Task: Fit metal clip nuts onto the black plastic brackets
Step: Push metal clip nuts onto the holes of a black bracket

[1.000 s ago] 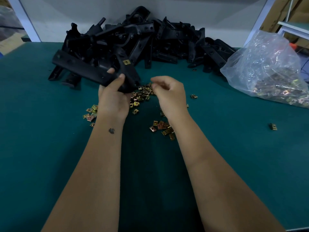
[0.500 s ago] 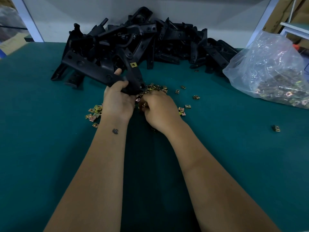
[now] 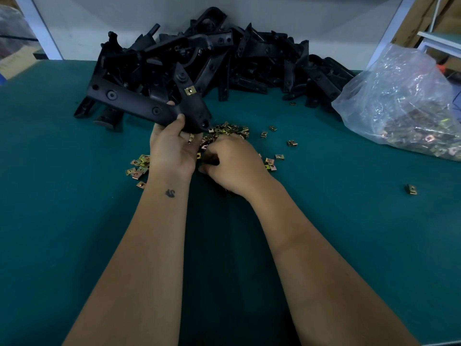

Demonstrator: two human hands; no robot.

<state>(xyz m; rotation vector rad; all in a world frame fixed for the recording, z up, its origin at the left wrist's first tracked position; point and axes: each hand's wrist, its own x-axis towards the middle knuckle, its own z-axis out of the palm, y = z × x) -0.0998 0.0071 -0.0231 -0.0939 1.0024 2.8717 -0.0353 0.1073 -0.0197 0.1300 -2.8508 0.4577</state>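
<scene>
Fingers [image 3: 180, 121] round bracket [image 3: 139, 103]; right hand [image 3: 234, 163] perhaps among nuts [image 3: 229, 129].

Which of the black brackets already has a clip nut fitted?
The bracket gripped in the left hand: a brass clip nut sits on its upright arm. No fitted nut shows on the brackets piled behind it.

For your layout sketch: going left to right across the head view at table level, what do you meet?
Small nut cluster → left hand holding a bracket → right hand in the nut pile → lone nut → bag of nuts.
</scene>
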